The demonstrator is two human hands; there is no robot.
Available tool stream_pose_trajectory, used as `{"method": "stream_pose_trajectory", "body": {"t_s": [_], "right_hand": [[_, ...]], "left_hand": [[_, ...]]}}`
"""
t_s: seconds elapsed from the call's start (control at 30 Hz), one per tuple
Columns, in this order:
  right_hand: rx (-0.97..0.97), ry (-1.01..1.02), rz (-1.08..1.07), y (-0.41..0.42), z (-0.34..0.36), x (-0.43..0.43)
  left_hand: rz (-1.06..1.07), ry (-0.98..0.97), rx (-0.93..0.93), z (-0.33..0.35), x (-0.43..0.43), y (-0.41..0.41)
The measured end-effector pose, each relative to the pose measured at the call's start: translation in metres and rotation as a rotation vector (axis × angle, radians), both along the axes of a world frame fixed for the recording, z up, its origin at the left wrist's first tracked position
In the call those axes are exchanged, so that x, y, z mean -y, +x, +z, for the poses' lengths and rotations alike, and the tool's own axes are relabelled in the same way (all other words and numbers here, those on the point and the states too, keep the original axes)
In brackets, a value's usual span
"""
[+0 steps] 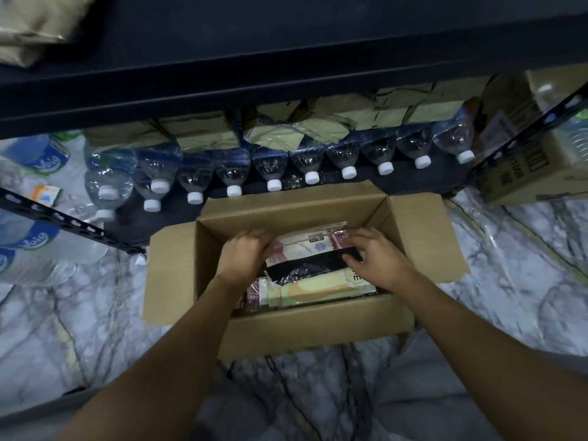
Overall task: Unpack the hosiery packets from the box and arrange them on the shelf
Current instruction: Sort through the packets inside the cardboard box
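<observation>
Both my hands are down inside the open cardboard box [305,326]. My left hand [243,256] curls its fingers over the left end of the top hosiery packet [310,248], and my right hand [377,257] grips its right end. More packets [315,289] lie just beneath, nearer my wrists.

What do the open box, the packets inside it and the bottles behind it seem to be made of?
Box: brown corrugated cardboard, matte, folded flaps. Packets: glossy clear plastic film, judging by crinkled glare, probably over printed card. Bottles: clear thin plastic, white caps.
</observation>
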State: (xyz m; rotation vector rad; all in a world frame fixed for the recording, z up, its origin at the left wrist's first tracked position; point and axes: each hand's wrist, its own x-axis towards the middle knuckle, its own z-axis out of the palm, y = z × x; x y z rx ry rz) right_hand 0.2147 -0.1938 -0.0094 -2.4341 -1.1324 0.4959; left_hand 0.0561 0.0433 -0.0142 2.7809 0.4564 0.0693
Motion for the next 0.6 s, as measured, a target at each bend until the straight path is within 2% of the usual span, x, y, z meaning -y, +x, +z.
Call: {"method": "stream_pose_trajectory", "body": {"t_s": [0.4, 0.6], "right_hand": [[0.038, -0.084, 0.079, -0.023, 0.039, -0.002], [0.075, -0.093, 0.101, -0.025, 0.041, -0.009]], "left_hand": [[0.107, 0.081, 0.349, 0.086, 0.001, -0.05], [0.079, 0.253, 0.408, 0.116, -0.008, -0.067]]}}
